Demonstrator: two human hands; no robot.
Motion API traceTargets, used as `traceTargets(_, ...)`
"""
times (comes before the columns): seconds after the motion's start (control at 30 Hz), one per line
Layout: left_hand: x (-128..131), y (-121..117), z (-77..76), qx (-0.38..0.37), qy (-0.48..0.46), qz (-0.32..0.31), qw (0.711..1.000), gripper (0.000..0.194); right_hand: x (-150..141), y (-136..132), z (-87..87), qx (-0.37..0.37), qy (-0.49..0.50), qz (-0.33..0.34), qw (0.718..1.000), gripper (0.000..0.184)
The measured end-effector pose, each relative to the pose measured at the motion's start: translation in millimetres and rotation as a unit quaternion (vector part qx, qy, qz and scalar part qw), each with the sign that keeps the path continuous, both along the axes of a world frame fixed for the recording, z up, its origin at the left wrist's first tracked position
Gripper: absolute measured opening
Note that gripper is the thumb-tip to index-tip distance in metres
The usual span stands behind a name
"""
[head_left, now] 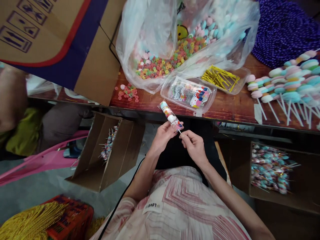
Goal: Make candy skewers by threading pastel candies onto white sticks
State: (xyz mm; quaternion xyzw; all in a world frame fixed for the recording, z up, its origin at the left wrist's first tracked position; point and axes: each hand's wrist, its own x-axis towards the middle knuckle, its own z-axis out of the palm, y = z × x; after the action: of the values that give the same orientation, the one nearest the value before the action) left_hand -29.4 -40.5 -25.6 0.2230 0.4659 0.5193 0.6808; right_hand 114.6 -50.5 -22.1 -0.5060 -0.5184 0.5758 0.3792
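In front of the table edge, my left hand is closed around the lower end of a clear printed wrapper with a candy skewer inside. Its stacked sweets are pale blue, white, pink and orange. The fingers of my right hand pinch the white stick that sticks out of the wrapper's bottom. On the table just beyond lies a clear plastic tray with a stack of printed wrappers. Beside it, gold twist ties fill another shallow tray.
A big plastic bag holds ring gummies and marshmallows. Unwrapped candy skewers lie at right, near purple cord. Cartons with wrapped skewers stand at left and right. A large cardboard box and another person's arm are at left.
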Motion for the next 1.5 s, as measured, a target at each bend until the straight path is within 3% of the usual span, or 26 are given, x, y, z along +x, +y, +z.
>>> traceTargets(0.17, 14.3, 4.3, 0.7, 0.002, -0.06, 0.08, 0.995, 0.045, -2.9, -4.1, -9.3, -0.018, 0.025, 0.012, 0.999, 0.025)
traceTargets(0.37, 21.5, 0.7, -0.1, 0.014, -0.059, 0.084, 0.995, 0.038, -4.6, -4.8, -19.8, -0.044, 0.06, 0.017, 0.997, 0.026)
traceTargets(0.5, 20.0, -2.0, 0.9, 0.023, -0.033, 0.09, 0.995, 0.032, -3.5, -1.3, -8.7, -0.029, 0.009, 0.06, 0.998, 0.025)
traceTargets(0.6, 22.1, -2.9, 4.3, 0.044, 0.01, 0.086, 0.995, 0.028, -6.1, 4.8, 3.9, 0.009, -0.012, 0.051, 0.999, 0.023)
traceTargets(0.7, 21.5, -3.0, 12.8, 0.084, 0.042, 0.053, 0.994, 0.028, -13.3, 12.2, 13.2, 0.002, 0.052, 0.0, 0.999, 0.035)
traceTargets(0.77, 17.3, -2.2, 20.4, 0.107, 0.008, 0.019, 0.994, 0.033, -18.0, 15.9, 18.3, -0.029, 0.116, -0.021, 0.993, 0.042)
traceTargets(0.83, 11.6, 0.0, 28.0, 0.12, -0.052, -0.018, 0.991, 0.038, -19.3, 18.4, 24.8, -0.061, 0.171, 0.01, 0.983, 0.043)
traceTargets(0.9, 7.9, 4.0, 34.7, 0.124, -0.094, -0.039, 0.987, 0.037, -14.6, 22.5, 34.1, -0.061, 0.177, 0.087, 0.978, 0.045)
traceTargets(0.97, 7.7, 9.9, 40.5, 0.129, -0.104, -0.011, 0.986, 0.031, -3.0, 32.9, 45.9, -0.011, 0.098, 0.181, 0.979, 0.042)
traceTargets(1.03, 10.0, 16.8, 44.9, 0.137, -0.089, 0.053, 0.985, 0.028, 14.4, 54.4, 58.1, 0.083, -0.057, 0.207, 0.973, 0.033)
traceTargets(1.1, 12.3, 23.1, 47.1, 0.137, -0.065, 0.1, 0.983, 0.028, 34.5, 88.9, 66.8, 0.193, -0.222, 0.102, 0.95, 0.027)
traceTargets(1.17, 13.0, 27.2, 46.3, 0.12, -0.052, 0.108, 0.986, 0.028, 53.8, 132.8, 68.9, 0.265, -0.336, -0.003, 0.904, 0.025)
traceTargets(1.23, 12.2, 28.9, 42.9, 0.098, -0.05, 0.097, 0.989, 0.029, 70.0, 177.7, 63.6, 0.282, -0.448, -0.036, 0.847, 0.026)
traceTargets(1.27, 11.5, 29.1, 40.7, 0.087, -0.05, 0.092, 0.991, 0.03, 76.8, 197.5, 58.8, 0.273, -0.494, -0.022, 0.825, 0.027)
traceTargets(1.37, 8.4, 29.5, 34.3, 0.065, -0.055, 0.1, 0.991, 0.028, 92.1, 239.4, 41.2, 0.27, -0.563, 0.05, 0.78, 0.028)
traceTargets(1.5, 4.8, 33.9, 29.7, 0.062, -0.066, 0.123, 0.988, 0.037, 105.3, 262.4, 23.5, 0.323, -0.541, 0.124, 0.767, 0.019)
